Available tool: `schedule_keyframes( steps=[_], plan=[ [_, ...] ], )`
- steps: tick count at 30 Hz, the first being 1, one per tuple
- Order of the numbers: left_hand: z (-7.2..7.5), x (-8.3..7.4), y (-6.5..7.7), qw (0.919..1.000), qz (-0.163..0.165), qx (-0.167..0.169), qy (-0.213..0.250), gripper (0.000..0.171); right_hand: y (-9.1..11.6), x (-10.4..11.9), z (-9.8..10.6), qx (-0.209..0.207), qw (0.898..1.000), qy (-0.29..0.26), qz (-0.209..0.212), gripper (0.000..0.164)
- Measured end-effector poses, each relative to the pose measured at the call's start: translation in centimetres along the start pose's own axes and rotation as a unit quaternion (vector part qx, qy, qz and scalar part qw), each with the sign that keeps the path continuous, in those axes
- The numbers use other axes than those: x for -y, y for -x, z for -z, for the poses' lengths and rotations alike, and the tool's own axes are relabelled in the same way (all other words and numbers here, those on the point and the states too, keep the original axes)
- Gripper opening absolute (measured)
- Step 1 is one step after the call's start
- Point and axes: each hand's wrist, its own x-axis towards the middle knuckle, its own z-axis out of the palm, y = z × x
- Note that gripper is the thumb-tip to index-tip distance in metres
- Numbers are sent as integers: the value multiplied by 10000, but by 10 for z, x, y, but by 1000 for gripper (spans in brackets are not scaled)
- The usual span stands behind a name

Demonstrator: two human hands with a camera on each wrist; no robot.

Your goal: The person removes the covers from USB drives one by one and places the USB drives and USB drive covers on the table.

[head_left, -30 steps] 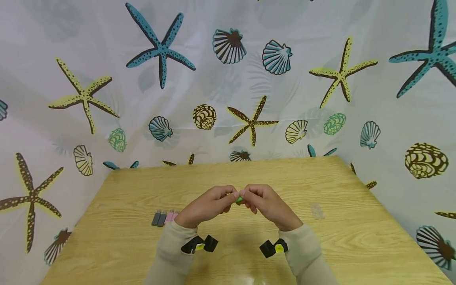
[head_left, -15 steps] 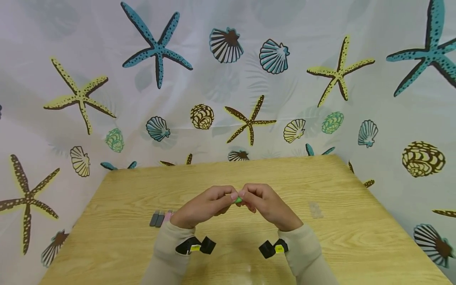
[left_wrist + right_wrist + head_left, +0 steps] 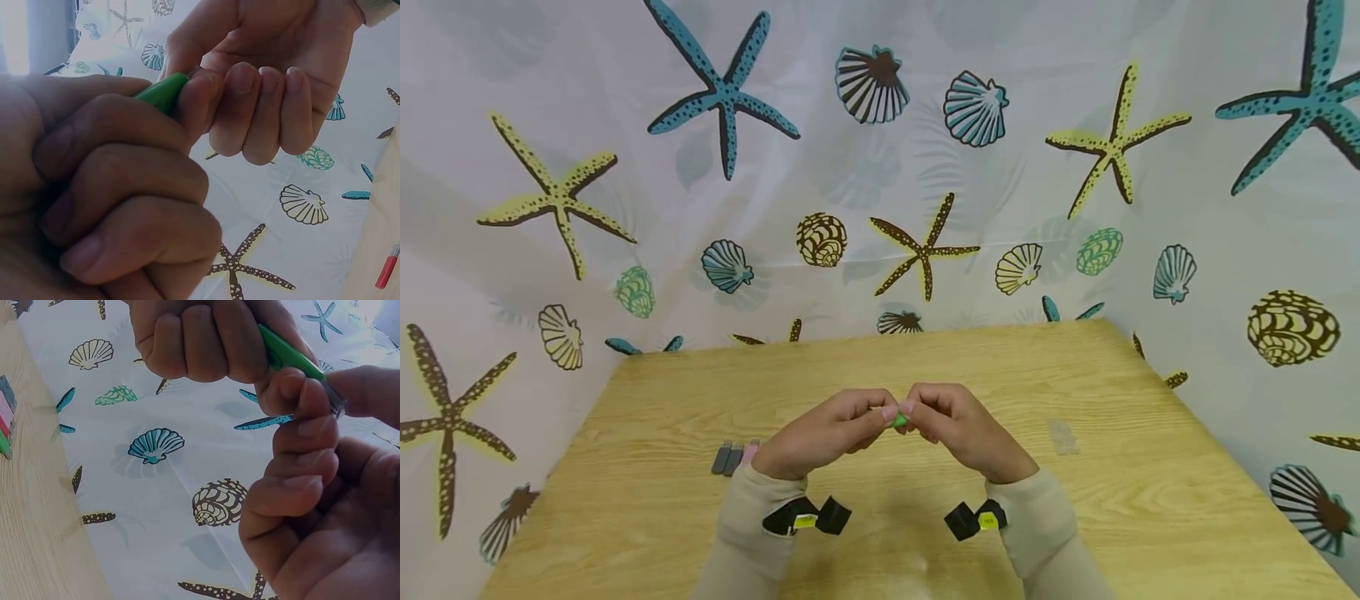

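Both hands meet over the middle of the table around a green USB stick point(image 3: 899, 421). My left hand point(image 3: 831, 433) pinches its green body point(image 3: 161, 92) between thumb and curled index finger, with the other fingers folded in. At the far end, the thumb and index finger of my right hand point(image 3: 966, 429) pinch the shiny tip point(image 3: 337, 403). The right hand's remaining fingers are curled, as the left wrist view shows. Fingers hide much of the stick, and I cannot tell whether a clear cap sits over that tip.
On the table point(image 3: 647, 517), left of the left forearm, lie grey USB sticks point(image 3: 727, 458) and a pink one point(image 3: 750, 452). A red stick point(image 3: 387, 267) shows in the left wrist view. Small clear plastic pieces point(image 3: 1063, 437) lie on the right. A shell-patterned cloth point(image 3: 880, 167) hangs behind.
The head view has shifted slightly. The hands stay together on the green USB stick, with only slight finger movement; the left forearm now covers more of the pink sticks.
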Motion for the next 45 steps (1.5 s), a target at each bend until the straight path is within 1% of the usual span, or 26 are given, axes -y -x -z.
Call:
schedule_keyframes(
  steps=[4, 11, 15, 20, 27, 34, 40, 45],
  plan=[
    [1, -2, 2, 10000, -73, 16, -34, 34, -1, 2, -1, 24, 10000, 10, 79, 29],
    [2, -4, 4, 9998, -135, 123, 65, 33, -1, 5, -1, 66, 9997, 182, 149, 28],
    [2, -3, 5, 9997, -182, 117, 61, 31, 0, 5, -2, 63, 9997, 152, 157, 27],
    [2, -1, 8, 9996, -196, 172, 89, 30, 1, 1, -5, 153, 9994, 66, 304, 26],
    [3, 0, 5, 9988, -413, 246, 135, 29, 0, 2, -2, 182, 9989, 62, 423, 26],
    [4, -3, 5, 9986, -415, 280, 183, 30, -1, 4, 0, 260, 9987, 50, 441, 26],
    [4, -3, 4, 9980, -488, 364, 179, 32, -1, 5, 0, 283, 9981, 37, 538, 26],
    [5, -1, 5, 9974, -559, 416, 155, 30, -1, 5, 0, 369, 9979, 82, 528, 27]
  ],
)
